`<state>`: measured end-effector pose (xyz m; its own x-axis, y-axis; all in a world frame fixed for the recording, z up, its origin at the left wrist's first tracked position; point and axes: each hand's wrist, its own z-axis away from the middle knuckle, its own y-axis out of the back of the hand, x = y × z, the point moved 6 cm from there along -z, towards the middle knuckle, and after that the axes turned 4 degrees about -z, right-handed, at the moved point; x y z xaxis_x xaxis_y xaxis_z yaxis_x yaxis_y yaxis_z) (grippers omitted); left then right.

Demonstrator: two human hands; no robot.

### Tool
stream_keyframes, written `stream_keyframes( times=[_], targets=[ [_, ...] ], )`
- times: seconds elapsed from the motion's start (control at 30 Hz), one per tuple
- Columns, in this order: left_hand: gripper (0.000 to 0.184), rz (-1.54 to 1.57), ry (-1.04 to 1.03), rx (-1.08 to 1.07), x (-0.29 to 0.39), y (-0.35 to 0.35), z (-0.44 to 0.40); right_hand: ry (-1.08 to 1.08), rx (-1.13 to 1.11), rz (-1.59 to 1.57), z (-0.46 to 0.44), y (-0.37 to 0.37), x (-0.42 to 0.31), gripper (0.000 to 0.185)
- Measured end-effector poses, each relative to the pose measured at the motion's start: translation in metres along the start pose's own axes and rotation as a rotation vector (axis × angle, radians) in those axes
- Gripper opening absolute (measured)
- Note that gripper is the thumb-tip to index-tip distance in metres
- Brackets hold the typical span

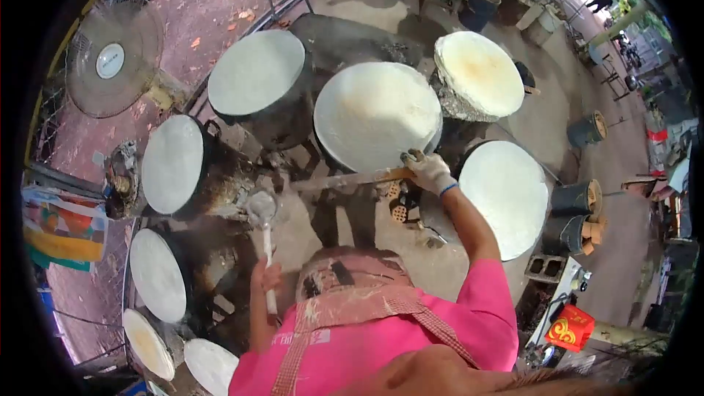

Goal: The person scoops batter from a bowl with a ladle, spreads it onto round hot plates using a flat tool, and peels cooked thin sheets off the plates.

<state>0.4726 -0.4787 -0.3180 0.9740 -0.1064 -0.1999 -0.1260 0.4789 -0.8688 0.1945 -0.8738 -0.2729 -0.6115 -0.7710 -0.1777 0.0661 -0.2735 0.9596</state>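
Note:
Bare-skinned, my left hand point(270, 277) is closed round the pale handle of a ladle point(262, 207), whose whitish bowl points away from me. My right hand point(428, 170) wears a dirty white glove with a blue cuff and grips the wooden end of a long flat stick point(345, 180). The stick lies roughly level, its far end reaching left toward the ladle. Just beyond my right hand is a large round pan point(378, 114) covered in white. Another white round pan point(504, 194) lies to the right of that hand.
More white-topped round pots point(257, 72) curve round the left side. A pot with a thick white stack point(480, 73) stands at the upper right. A fan point(110, 61) is at the upper left. Dark buckets point(576, 199) and a red bag point(570, 328) are on the right.

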Motion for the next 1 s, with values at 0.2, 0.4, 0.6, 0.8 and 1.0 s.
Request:
stream_keyframes(
  times=[0.2, 0.4, 0.6, 0.8, 1.0],
  targets=[
    [0.031, 0.171, -0.156, 0.120, 0.006, -0.006, 0.043, 0.210, -0.117, 0.216, -0.028, 0.016, 0.015, 0.028],
    [0.023, 0.183, -0.381, 0.183, 0.010, 0.001, 0.058, 0.336, -0.224, 0.403, -0.036, 0.001, 0.027, 0.034],
    [0.023, 0.093, -0.537, 0.164, -0.015, -0.009, 0.036, 0.406, -0.141, 0.253, -0.078, 0.017, 0.056, 0.027],
    [0.023, 0.276, -0.376, 0.027, -0.049, -0.013, -0.004, 0.082, 0.418, -0.320, -0.175, 0.160, 0.118, 0.023],
    [0.017, 0.096, -0.553, 0.193, -0.058, -0.048, -0.021, -0.337, 0.806, -0.967, -0.177, 0.259, 0.283, 0.007]
  ],
)
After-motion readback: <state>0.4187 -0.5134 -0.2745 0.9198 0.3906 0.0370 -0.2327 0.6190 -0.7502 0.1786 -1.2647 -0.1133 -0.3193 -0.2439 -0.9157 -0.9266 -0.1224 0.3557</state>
